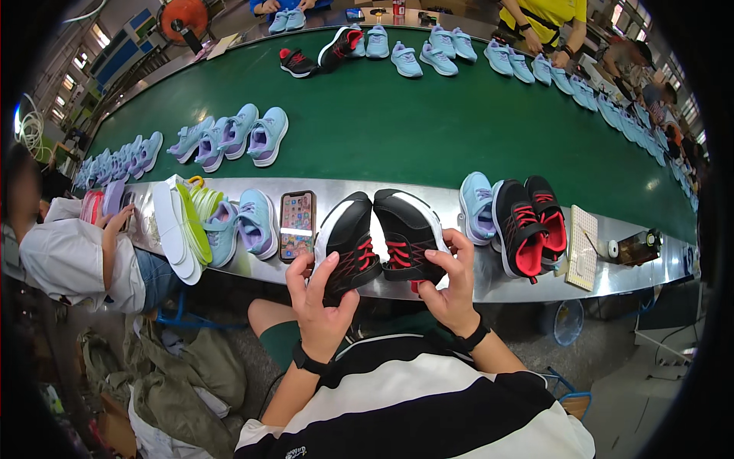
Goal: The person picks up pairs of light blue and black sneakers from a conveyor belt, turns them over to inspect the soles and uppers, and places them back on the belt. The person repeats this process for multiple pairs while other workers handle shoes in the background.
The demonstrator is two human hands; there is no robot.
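You hold a black running sneaker [345, 243] on your left and a matching black sneaker [407, 222] on your right, both just in front of you, over the steel edge [627, 284] of the table. Each has red laces, a white sole and fine red lines patterning the side of its upper. They are turned on their sides, toes pointing away from you and leaning together until they meet or nearly meet; which of these, you cannot tell from this angle. The heels spread apart toward you, leaving a narrow wedge between. The soles face outward, the laces inward, toward each other. A bit of red shows at the right sneaker's heel end
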